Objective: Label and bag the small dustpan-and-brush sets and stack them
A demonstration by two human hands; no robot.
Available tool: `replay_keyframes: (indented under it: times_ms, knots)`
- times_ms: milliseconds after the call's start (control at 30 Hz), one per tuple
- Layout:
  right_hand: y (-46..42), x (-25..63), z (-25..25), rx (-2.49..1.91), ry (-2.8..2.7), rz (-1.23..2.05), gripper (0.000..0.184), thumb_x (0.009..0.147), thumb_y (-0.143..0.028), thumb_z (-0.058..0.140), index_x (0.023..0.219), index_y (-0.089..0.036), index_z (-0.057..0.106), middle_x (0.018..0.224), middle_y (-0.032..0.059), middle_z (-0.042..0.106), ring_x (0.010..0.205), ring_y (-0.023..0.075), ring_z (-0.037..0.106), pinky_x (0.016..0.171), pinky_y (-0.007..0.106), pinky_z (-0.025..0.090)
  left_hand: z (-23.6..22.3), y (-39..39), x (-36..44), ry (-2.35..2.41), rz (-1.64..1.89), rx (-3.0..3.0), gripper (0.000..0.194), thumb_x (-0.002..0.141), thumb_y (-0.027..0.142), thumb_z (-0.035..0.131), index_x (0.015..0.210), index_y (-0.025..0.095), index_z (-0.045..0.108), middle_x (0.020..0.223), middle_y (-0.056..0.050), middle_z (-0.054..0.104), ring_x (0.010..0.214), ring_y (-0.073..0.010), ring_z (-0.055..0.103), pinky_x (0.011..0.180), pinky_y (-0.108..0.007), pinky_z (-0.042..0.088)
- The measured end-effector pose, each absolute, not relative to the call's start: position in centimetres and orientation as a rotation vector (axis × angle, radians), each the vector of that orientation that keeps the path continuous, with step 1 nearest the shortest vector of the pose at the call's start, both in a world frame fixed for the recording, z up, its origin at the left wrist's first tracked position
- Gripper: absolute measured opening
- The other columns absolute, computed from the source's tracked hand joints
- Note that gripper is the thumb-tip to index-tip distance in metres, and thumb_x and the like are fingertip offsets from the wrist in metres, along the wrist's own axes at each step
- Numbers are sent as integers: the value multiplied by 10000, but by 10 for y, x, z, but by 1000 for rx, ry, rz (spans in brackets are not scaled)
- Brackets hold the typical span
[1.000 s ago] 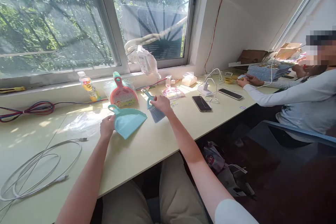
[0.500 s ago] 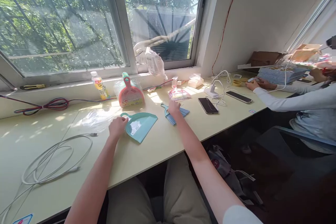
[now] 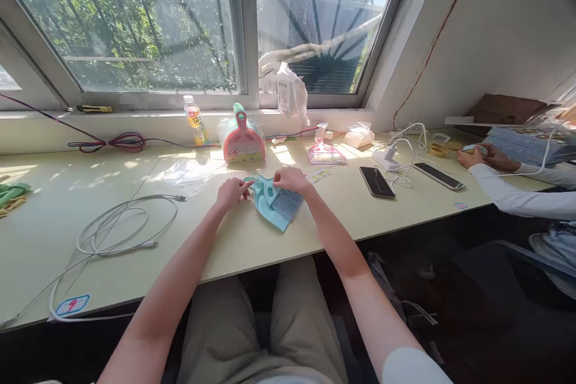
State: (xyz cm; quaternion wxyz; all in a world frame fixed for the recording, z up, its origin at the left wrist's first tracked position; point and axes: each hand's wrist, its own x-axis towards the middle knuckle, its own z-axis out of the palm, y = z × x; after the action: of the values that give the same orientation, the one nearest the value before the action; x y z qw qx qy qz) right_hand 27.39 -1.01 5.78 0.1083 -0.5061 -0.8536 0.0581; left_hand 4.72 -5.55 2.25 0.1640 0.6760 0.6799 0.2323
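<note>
A teal dustpan (image 3: pixel 272 215) lies on the table in front of me, its wide edge toward my lower right. My left hand (image 3: pixel 231 194) is closed on the dustpan's handle end. Over the pan lies a small teal brush (image 3: pixel 287 203) with blue-grey bristles, held by my right hand (image 3: pixel 290 180) with fingers closed on its upper edge. The brush covers part of the pan. Behind them stands a stack of wrapped dustpan sets (image 3: pixel 243 143), a pink one in front. Another pink set (image 3: pixel 324 153) lies flat to its right.
Clear plastic wrap (image 3: pixel 189 173) and a coiled white cable (image 3: pixel 112 225) lie to the left. A bottle (image 3: pixel 196 123) stands by the sill. Right of my hands are two phones (image 3: pixel 377 182), a charger (image 3: pixel 387 156) and tape rolls (image 3: pixel 438 150). A co-worker's hands (image 3: pixel 483 156) are farther right.
My right hand has brought the brush left onto the dustpan. Both hands are now close together, and a small printed card shows on the table behind my right hand. The camera view has turned left.
</note>
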Motion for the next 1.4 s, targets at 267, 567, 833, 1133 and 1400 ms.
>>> replay_keyframes:
  times_ms: [267, 567, 833, 1133, 1400]
  knots:
    - [-23, 260, 55, -1437, -2555, 220, 236, 892, -453, 625, 916, -251, 744, 1028, 8, 759, 984, 191, 665, 726, 247, 431, 8, -48, 19, 1819, 808, 2615, 381, 786, 352, 755, 1126, 234, 632, 1148, -94, 649, 1045, -269, 610, 716, -322, 483]
    - [-27, 240, 36, -1347, -2525, 270, 243, 899, -448, 630, 903, -217, 703, 986, 16, 743, 921, 167, 656, 665, 246, 397, 3, -47, 34, 1763, 739, 2948, 255, 863, 154, 601, 1114, 194, 586, 1218, -135, 584, 1105, -284, 562, 868, -403, 502]
    - [-24, 232, 29, -1347, -2498, 300, 211, 911, -415, 614, 917, -214, 679, 1026, 28, 722, 937, 176, 641, 708, 245, 415, -2, -40, 39, 1588, 737, 2820, 263, 853, 64, 472, 1047, 184, 602, 1134, -150, 612, 1128, -292, 563, 956, -417, 449]
    - [-16, 242, 28, -1283, -2527, 443, 196, 882, -411, 657, 915, -219, 679, 1023, -1, 726, 948, 161, 639, 722, 233, 417, -9, -42, 36, 1464, 892, 2462, 180, 808, 60, 565, 880, 199, 653, 1117, -139, 650, 1119, -289, 611, 967, -401, 465]
    - [-16, 242, 27, -1281, -2503, 450, 196, 850, -416, 684, 885, -223, 684, 978, -10, 736, 925, 163, 645, 715, 230, 413, -9, -42, 38, 1549, 847, 2416, 250, 814, 61, 539, 982, 188, 673, 1220, -154, 630, 1155, -311, 605, 1027, -461, 445]
